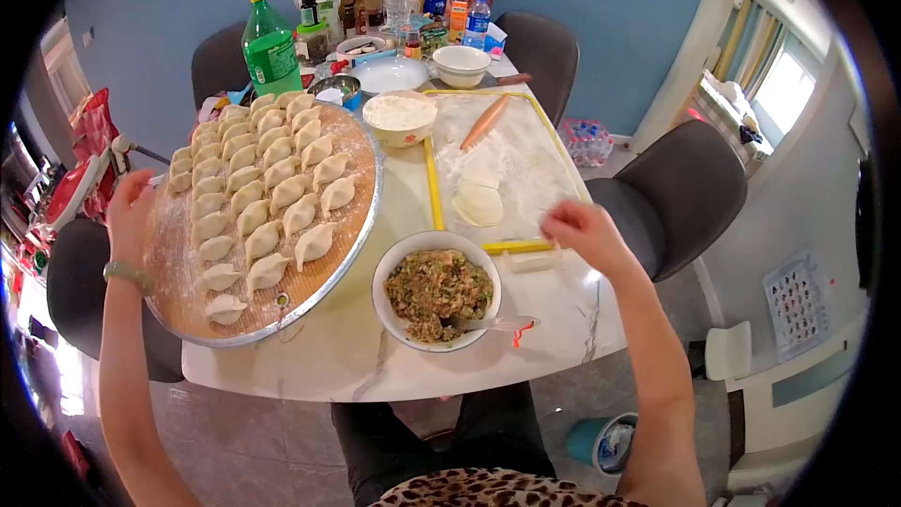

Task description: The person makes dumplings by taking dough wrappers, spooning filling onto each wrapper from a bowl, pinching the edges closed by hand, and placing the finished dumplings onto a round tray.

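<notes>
My left hand [131, 213] is at the left rim of the round board [314, 305], its fingers partly bent, with nothing visible in it. Rows of filled dumplings [267, 273] cover much of that floured board. My right hand [574, 225] hovers by the lower right corner of the yellow-edged mat [438, 190], its fingers bent together; what they hold, if anything, is too small to name. Thin dough wrappers [479, 204] lie on the mat below a wooden rolling pin [485, 122]. Between my hands stands a bowl of filling [439, 286] with a metal spoon [496, 323] in it.
Behind the board and mat are a bowl of flour [401, 113], a green bottle [269, 47], a white plate [389, 75], a white bowl [462, 64] and several jars. Dark chairs [671, 192] surround the table [432, 377]. A bin [601, 443] stands on the floor.
</notes>
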`<state>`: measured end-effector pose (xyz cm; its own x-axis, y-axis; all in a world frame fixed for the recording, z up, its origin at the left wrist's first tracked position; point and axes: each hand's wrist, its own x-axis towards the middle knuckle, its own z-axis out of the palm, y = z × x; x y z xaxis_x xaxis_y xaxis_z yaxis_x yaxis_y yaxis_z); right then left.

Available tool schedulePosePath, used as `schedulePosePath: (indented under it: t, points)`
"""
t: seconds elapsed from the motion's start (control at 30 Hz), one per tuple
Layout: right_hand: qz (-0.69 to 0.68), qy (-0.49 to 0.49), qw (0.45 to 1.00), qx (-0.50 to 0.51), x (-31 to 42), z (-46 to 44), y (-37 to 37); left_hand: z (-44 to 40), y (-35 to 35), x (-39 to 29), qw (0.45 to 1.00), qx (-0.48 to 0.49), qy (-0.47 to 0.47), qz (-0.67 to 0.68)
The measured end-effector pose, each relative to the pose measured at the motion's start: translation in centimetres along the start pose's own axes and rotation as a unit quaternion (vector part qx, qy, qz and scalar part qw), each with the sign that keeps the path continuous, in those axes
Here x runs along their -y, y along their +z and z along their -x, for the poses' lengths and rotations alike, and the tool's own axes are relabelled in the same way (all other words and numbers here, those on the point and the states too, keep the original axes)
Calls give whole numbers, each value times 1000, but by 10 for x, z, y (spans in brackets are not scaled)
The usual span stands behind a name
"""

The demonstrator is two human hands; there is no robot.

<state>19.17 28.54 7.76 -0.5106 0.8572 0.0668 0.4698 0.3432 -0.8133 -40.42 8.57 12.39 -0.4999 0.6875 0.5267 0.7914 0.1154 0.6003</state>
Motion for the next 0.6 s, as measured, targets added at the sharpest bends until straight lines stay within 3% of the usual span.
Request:
schedulePosePath:
  t: [0.07,0.17,0.37,0.43,0.57,0.6]
  points:
    - [46,-116,991,-48,-21,-54,13,32,-13,-40,996,-44,-5,78]
    - [40,-106,993,-41,-30,-102,28,88,-23,-90,988,-69,-5,135]
    - [135,-101,985,47,-38,-135,36,187,-30,-169,997,-54,11,50]
    - [129,-100,985,56,-39,-137,36,203,-28,-188,994,4,29,105]
    - [162,-154,974,21,-48,-141,41,222,-10,-234,990,-8,-35,135]
    - [146,-135,980,-9,-49,-144,43,226,-7,-237,984,33,-46,167]
